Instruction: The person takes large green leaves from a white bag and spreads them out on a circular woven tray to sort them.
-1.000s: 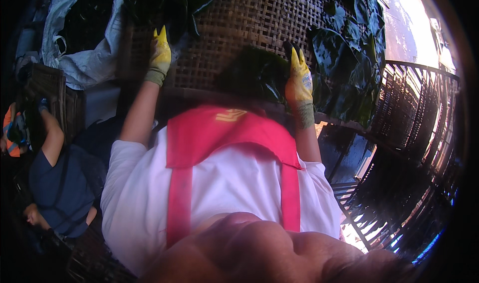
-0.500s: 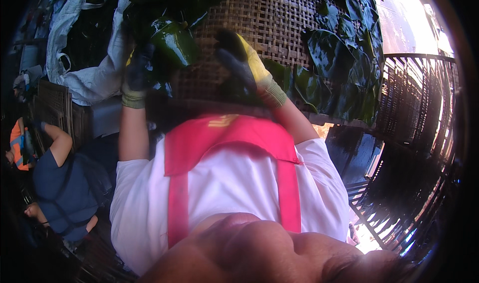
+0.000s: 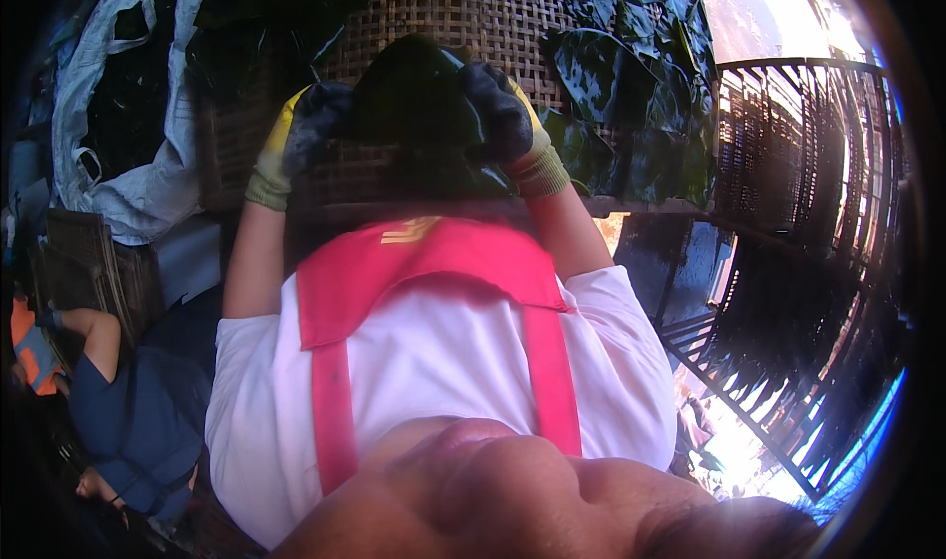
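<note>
"Holding a broad, dark green leaf [image 3: 409, 91] at upper centre of the frame, both gloves on it, one each side!"

"And what about the left grip [image 3: 311, 130]?"

"Fingers curled in, closed on the leaf's left edge, the yellow back of the glove turned outward and the dark palm side facing in."

"Right grip [image 3: 501, 115]?"

"Same story, mirrored! Fingers folded shut at the leaf's right edge, where a pale shine runs down the rim."

"Is the leaf resting on the woven mat [image 3: 473, 12]?"

"It's in front of the mat in our view, but I can't tell whether its lower end touches. More dark green shows just below it, too dim to separate."

"Plenty of company out there!"

"Yes, glossy overlapping leaves [image 3: 616, 76] cover the mat's side at upper right, and a dark leaf cluster [image 3: 271, 22] sits at upper left, close above the left grip."

"Further out?"

"A white sack [image 3: 182, 130] gapes at far upper left, dark inside. Slatted racks [image 3: 788, 155] fill the right side. Lower left, a co-worker [image 3: 133, 411] in dark blue, and the wearer's red apron [image 3: 424, 273] sits mid-frame over a white shirt [image 3: 443, 362]."
</note>
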Available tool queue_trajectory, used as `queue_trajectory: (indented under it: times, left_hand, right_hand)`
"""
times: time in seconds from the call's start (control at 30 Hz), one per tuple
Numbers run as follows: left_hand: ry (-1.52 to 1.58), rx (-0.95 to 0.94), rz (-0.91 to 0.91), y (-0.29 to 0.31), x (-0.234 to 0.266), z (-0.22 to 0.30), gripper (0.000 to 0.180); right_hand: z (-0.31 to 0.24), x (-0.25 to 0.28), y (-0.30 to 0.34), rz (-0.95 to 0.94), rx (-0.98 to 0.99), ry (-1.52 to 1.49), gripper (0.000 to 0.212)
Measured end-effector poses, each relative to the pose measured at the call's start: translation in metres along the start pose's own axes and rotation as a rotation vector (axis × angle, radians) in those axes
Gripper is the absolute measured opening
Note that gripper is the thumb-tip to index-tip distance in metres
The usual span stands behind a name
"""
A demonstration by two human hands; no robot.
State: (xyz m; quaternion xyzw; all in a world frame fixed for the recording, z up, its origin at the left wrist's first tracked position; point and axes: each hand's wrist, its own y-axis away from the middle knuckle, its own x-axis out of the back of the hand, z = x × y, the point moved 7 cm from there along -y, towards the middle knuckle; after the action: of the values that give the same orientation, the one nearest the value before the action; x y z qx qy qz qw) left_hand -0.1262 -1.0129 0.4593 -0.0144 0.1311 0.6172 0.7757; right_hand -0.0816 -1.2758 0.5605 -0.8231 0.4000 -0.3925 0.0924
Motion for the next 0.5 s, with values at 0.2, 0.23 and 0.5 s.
queue_trajectory:
  times: [0.2, 0.23, 0.5]
  left_hand:
    - [0.175, -0.251, 0.023, -0.029, -0.051, 0.034, 0.039]
    - [-0.153, -0.281, 0.037, -0.033, -0.061, 0.028, 0.040]
    - [0.119, 0.004, -0.153, -0.091, -0.113, -0.036, 0.042]
  right_hand:
    - [0.010, 0.022, 0.018, 0.142, -0.100, -0.007, 0.065]
    - [0.010, 0.023, 0.017, 0.159, -0.076, -0.039, 0.058]
    - [0.039, 0.048, 0.036, 0.359, -0.640, -0.805, 0.043]
